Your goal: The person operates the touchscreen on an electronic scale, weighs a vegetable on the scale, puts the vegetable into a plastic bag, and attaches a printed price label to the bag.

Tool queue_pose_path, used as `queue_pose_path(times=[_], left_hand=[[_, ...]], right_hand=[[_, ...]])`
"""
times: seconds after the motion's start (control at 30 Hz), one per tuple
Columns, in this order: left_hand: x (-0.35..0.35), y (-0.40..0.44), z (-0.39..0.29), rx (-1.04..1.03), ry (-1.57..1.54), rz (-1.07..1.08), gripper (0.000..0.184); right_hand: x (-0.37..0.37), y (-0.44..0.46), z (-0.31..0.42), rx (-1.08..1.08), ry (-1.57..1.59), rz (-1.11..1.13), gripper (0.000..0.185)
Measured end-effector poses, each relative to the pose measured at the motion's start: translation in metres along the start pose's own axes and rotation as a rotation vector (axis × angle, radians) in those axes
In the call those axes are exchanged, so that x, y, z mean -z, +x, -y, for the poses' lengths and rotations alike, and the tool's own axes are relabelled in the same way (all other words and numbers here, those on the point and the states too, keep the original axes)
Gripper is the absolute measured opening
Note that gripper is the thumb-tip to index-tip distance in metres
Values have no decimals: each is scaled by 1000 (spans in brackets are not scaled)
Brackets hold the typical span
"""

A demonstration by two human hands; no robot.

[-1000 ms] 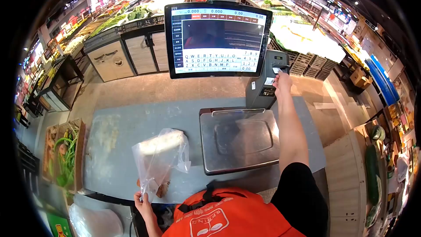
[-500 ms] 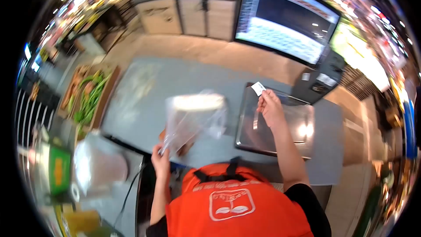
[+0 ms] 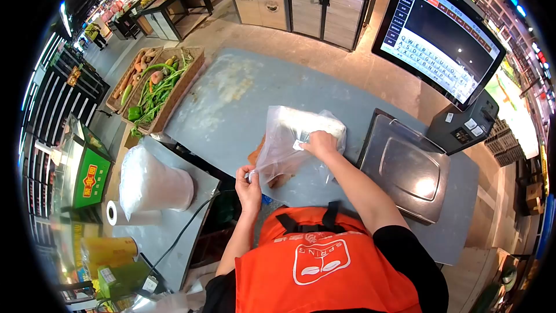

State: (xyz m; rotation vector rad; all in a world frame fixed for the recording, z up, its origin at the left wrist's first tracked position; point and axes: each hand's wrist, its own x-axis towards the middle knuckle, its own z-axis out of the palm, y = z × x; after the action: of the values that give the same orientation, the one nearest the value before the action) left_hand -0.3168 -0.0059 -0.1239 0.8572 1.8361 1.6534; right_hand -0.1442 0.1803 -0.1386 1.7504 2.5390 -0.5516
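A clear plastic bag (image 3: 278,145) with a pale, long item (image 3: 301,120) inside lies on the grey table (image 3: 231,122). My left hand (image 3: 248,188) is closed on the bag's gathered end. My right hand (image 3: 320,144) is closed on a small white label (image 3: 299,145), which lies against the bag's surface. Brown pieces (image 3: 282,180) show beside and under the bag's near edge; what they are is unclear.
Right of the bag sits a steel scale (image 3: 408,165), with a label printer (image 3: 463,122) and tilted screen (image 3: 440,37) behind. Vegetable baskets (image 3: 184,84) are at the left, a roll of bags (image 3: 153,179) at the lower left. A distant person (image 3: 94,33) stands upper left.
My right hand has gone from the printer, across the scale, to the bag, carrying the label. My left hand still grips the bag's end. The view has turned left.
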Motion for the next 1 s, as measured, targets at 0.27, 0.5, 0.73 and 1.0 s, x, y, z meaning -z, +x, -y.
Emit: queue_pose_path(times=[0.27,0.5,0.73,1.0], left_hand=[[16,17,-7,44,-49,-5,17],[22,30,10,330,-80,288,11],[2,21,-24,349,-180,881,27],[-43,13,-28,212,-227,1175,20]], right_hand=[[39,-53,-21,-49,397,-161,33],[-7,-135,-14,75,285,-314,64],[-43,-118,-27,2,650,-252,16],[-43,-118,-19,-75,223,-138,47]])
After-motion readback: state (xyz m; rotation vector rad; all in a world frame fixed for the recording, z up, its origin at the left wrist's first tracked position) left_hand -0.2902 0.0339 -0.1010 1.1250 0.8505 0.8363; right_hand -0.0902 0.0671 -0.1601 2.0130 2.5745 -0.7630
